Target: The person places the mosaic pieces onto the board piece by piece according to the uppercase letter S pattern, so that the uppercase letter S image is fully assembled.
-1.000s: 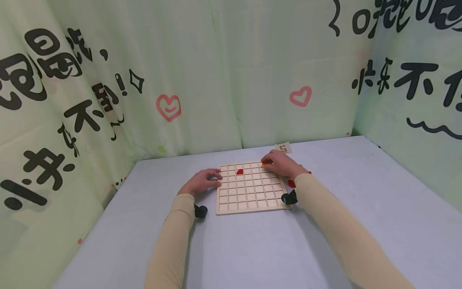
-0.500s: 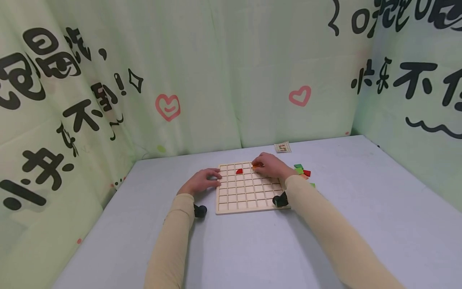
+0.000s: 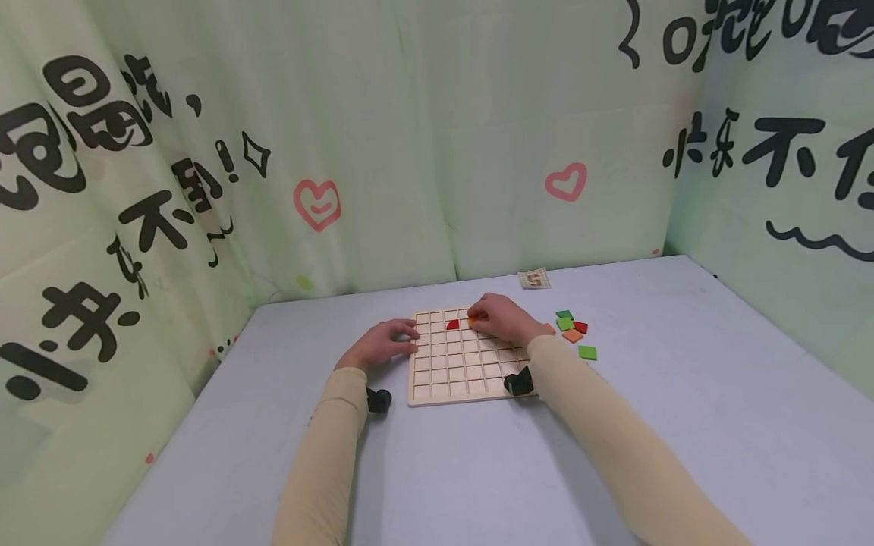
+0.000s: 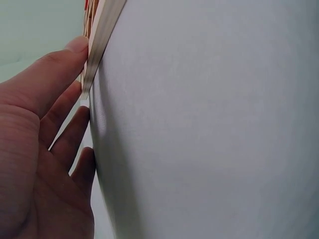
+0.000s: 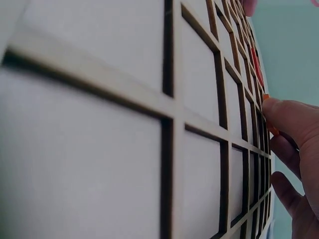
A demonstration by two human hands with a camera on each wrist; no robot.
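A wooden grid board [image 3: 451, 371] lies on the table with a red tile [image 3: 453, 324], curved on one side, in a cell near its far edge. Beside that tile, my right hand [image 3: 505, 317] pinches an orange tile [image 5: 273, 130] between thumb and fingers; the fingers hide much of it in the head view. Whether the tile sits inside a cell cannot be told. My left hand [image 3: 384, 343] rests at the board's left side. In the left wrist view its thumb [image 4: 75, 47] touches the board's edge, and the other fingers extend loosely.
Several loose tiles lie right of the board, among them a green tile [image 3: 587, 353], a red tile [image 3: 580, 327] and an orange tile [image 3: 573, 336]. A small printed card [image 3: 534, 278] lies near the table's far edge. Curtains [image 3: 423, 152] surround the table.
My right hand has moved left along the board's far rows with the orange tile, stopping close to the red tile. Loose tiles it covered now show. The left hand has stayed in place.
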